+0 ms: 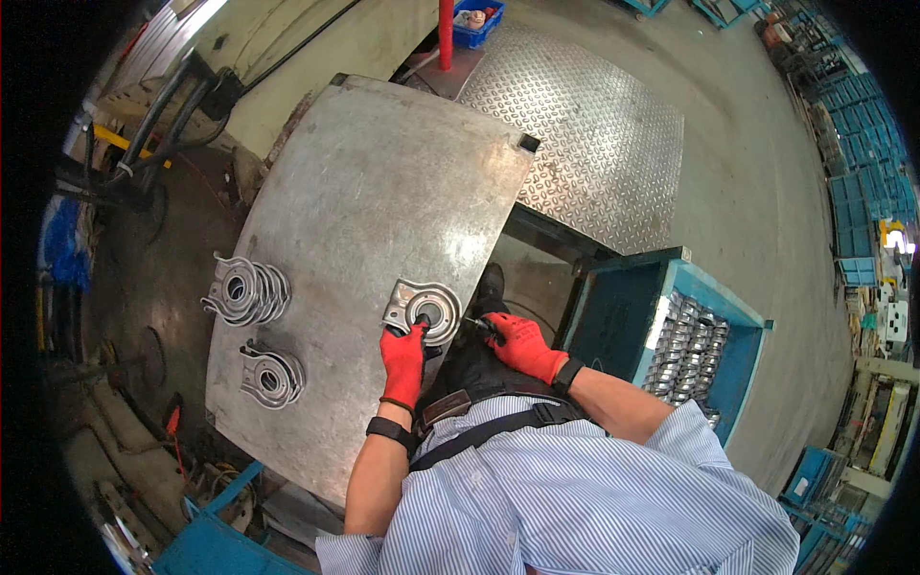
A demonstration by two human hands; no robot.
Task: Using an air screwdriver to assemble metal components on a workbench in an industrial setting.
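A stamped metal bracket with a round ring (446, 295) lies at the right edge of the steel table (383, 172). My left hand (403, 364), in a red glove with dark fingertips, is closed on its near side, a finger at the ring's hole. Just right of the bracket, off the table edge, my right hand (525, 345) in a matching glove is closed around a small thing with a thin metallic tip; its kind is hidden by the fingers. To the left on the table are two stacks of similar brackets, a farther stack (251, 293) and a nearer stack (272, 378).
A blue metal bin (743, 374) holding rows of shiny metal parts (688, 350) stands at my right. Beyond the table are a diamond-plate platform (585, 125), a red post (446, 38) and a blue basket (476, 24). Machinery with black hoses (182, 115) is at far left.
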